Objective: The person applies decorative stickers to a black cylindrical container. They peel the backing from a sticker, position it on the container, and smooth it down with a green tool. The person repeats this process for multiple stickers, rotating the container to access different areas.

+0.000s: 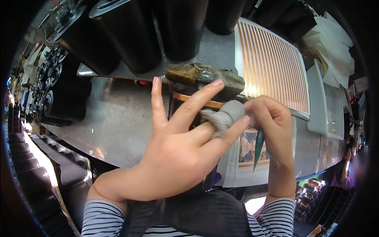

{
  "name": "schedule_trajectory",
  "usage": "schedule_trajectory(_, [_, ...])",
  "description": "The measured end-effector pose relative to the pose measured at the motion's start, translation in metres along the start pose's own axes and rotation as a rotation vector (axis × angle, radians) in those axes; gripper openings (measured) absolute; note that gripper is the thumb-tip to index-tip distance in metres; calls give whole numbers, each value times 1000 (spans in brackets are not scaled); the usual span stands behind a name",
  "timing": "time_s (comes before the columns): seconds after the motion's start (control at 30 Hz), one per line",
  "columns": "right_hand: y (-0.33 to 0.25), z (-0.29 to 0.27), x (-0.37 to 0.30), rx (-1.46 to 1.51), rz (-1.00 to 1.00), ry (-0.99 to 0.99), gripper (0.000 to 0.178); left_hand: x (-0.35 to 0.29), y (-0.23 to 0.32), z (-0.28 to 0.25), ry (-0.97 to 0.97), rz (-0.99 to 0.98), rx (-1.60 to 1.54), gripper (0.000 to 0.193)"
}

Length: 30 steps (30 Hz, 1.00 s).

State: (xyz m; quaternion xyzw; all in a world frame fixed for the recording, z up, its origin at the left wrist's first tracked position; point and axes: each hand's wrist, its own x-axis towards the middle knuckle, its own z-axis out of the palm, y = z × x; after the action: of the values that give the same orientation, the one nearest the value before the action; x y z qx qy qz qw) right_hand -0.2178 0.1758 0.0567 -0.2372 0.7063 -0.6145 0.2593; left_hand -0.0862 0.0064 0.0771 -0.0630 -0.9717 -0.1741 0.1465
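Your left hand (177, 158) splayed, cloth (229, 114) round one finger; right hand (272, 116) curled on green spike (258, 148). Loose winding could slip cloth; dropping hand could scratch print (246, 147).

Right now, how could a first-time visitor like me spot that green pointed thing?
Start from the big white sheet with copper-coloured stripes, then look just below it to the person's right hand. The slim green piece hangs point-down from that hand. Its dark green colour and sharp taper set it apart from the soft grey cloth at the left hand.
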Motion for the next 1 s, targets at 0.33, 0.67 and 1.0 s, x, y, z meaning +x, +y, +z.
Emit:
schedule_trajectory(0.33, [-5,20,4,34,-103,-13,10,-38,-20,41,260,-402,-1056,84])
schedule_trajectory(0.67, [0,11,6,87,26,-54,22,-13,4,2,4,-103,11,51])
schedule_trajectory(1.0, [2,19,7,83,-25,24,13,-26,-6,19,182,-256,-591,81])
